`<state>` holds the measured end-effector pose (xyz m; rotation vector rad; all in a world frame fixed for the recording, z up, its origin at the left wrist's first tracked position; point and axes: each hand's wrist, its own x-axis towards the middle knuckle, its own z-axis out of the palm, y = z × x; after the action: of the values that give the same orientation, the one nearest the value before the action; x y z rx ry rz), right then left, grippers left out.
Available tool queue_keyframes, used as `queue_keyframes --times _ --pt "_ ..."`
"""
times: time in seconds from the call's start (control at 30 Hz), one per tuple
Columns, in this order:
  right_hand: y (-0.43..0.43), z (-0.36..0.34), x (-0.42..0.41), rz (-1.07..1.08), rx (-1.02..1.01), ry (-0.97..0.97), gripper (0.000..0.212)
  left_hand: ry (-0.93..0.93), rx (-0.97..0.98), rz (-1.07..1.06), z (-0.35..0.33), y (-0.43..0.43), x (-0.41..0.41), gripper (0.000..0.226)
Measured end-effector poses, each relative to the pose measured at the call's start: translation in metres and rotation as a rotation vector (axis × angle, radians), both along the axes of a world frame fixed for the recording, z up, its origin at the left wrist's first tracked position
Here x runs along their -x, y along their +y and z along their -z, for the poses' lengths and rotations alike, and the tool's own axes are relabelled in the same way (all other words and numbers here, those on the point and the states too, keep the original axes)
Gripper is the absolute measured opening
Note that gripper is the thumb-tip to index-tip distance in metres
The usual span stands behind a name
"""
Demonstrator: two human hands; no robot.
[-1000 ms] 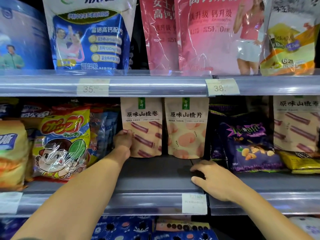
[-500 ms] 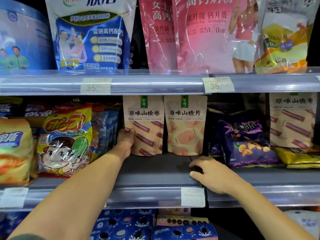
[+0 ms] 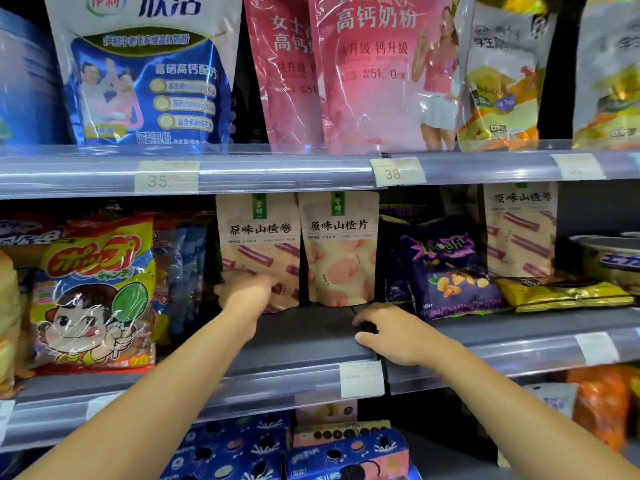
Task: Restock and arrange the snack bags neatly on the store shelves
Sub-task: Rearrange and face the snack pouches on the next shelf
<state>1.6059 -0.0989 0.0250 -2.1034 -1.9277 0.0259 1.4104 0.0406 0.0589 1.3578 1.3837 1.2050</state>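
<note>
Left hand (image 3: 249, 292) at lower front of tan hawthorn-roll pouch (image 3: 259, 244) (upright, middle shelf (image 3: 304, 344)); finger state blurred, cannot tell. Right hand (image 3: 394, 336) flat on shelf, fingers loosely curled, empty.

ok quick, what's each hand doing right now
left hand: on the beige kraft hawthorn-roll pouch; grip cannot be told
right hand: open, empty, resting on the grey shelf
</note>
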Motion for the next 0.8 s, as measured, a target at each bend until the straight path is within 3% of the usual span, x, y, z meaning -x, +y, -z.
queue_keyframes --times 0.07,0.13,0.37,0.5,0.8 --pt "-0.004 -0.003 0.0 0.033 0.009 0.01 0.044 0.049 0.005 0.227 -0.008 -0.02 -0.013 0.035" --pt "-0.011 -0.008 -0.002 0.072 -0.02 0.0 0.044 0.154 -0.088 0.38 -0.015 -0.04 -0.025 0.031" --pt "-0.073 -0.023 -0.074 0.275 -0.136 -0.018 0.04 0.39 -0.358 0.647 -0.036 -0.09 -0.095 0.011" --pt "-0.113 -0.026 -0.133 0.416 -0.185 0.01 0.034 0.363 -0.393 0.715 -0.04 -0.108 -0.161 0.008" --pt "-0.166 -0.031 -0.265 0.47 -0.164 0.001 0.042 0.257 -0.343 0.576 -0.035 -0.12 -0.35 0.072"
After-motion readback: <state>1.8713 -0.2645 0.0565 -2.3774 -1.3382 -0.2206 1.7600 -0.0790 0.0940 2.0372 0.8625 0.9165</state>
